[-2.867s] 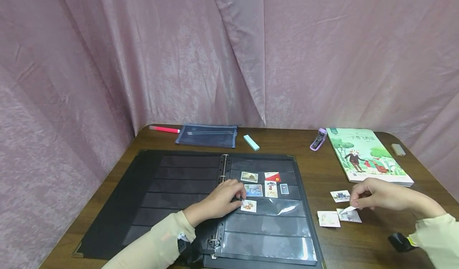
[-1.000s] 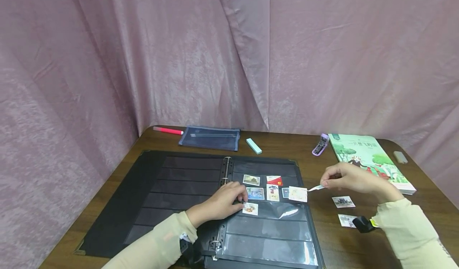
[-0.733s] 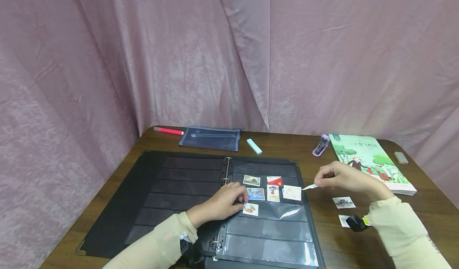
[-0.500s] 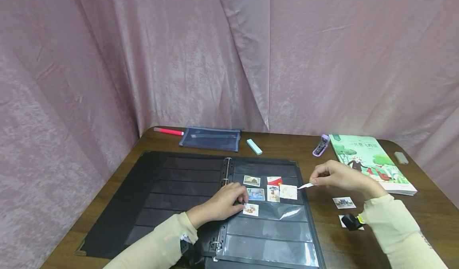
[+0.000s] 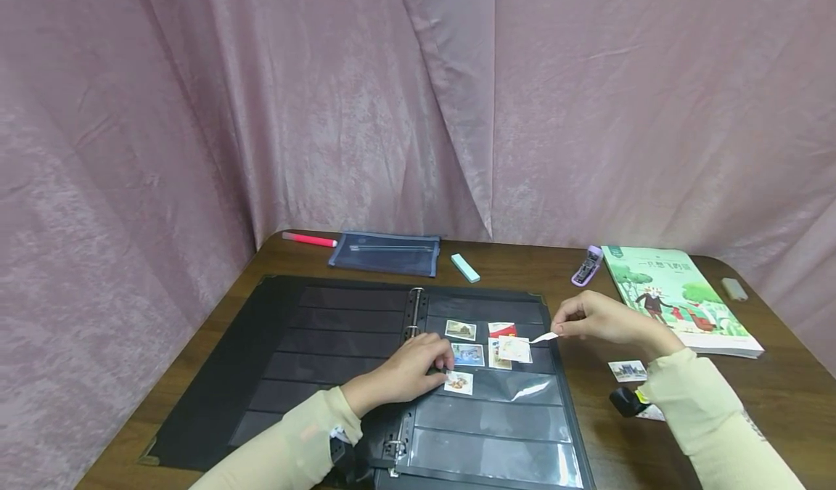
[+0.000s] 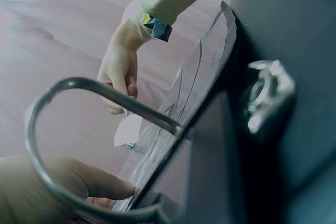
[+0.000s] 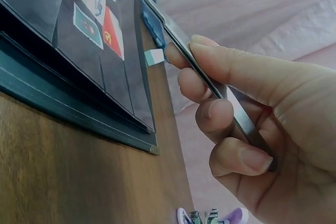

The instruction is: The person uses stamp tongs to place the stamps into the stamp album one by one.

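The right hand [image 5: 601, 319] is grasping metal tweezers [image 7: 242, 119], whose tips are gripping a pale stamp [image 5: 515, 349] between the two hands, over the open album [image 5: 228, 374]. It is partly covering an upright stamp [image 5: 494, 359]; whether it is touching the page is not showing clearly. The left hand [image 5: 408, 366] is resting on the album, thumb and fingers pinching a clear pocket strip [image 5: 499, 387], with a small picture stamp [image 5: 459, 383] lying just beside its fingertips. A blue stamp [image 5: 468, 354] is lying close to them too, and a greenish stamp [image 5: 460, 330] is lying a little farther ahead. On the tabletop [image 5: 620, 454], nearer the person than the right hand, a loose stamp [image 5: 628, 371] is lying. A green book [image 5: 679, 287] is lying beyond the right hand, and a blue pouch [image 5: 385, 253] is lying well ahead of the left hand, beside a red pen [image 5: 310, 239].
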The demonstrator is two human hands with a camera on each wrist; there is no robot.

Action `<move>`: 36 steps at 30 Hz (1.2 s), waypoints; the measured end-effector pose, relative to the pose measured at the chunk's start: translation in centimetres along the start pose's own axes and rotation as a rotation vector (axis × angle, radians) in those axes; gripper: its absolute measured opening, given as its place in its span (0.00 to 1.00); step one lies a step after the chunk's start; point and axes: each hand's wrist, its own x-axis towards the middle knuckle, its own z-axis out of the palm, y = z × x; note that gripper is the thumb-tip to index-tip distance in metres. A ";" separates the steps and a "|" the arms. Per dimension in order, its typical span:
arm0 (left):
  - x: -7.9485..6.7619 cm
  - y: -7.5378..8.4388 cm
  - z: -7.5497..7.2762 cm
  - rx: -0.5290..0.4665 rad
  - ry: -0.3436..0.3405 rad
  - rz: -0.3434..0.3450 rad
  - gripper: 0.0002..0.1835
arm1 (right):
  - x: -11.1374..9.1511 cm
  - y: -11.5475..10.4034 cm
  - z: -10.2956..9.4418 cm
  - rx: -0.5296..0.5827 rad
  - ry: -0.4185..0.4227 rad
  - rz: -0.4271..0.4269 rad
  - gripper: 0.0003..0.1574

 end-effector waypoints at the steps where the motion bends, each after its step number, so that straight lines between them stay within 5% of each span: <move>1: 0.0 0.0 0.0 -0.001 0.000 0.000 0.09 | 0.1 0.0 0.1 0.002 0.000 0.003 0.06; 36: 0.0 0.1 -0.1 -0.007 -0.001 -0.009 0.09 | 0.7 0.2 2.7 0.033 -0.103 0.087 0.07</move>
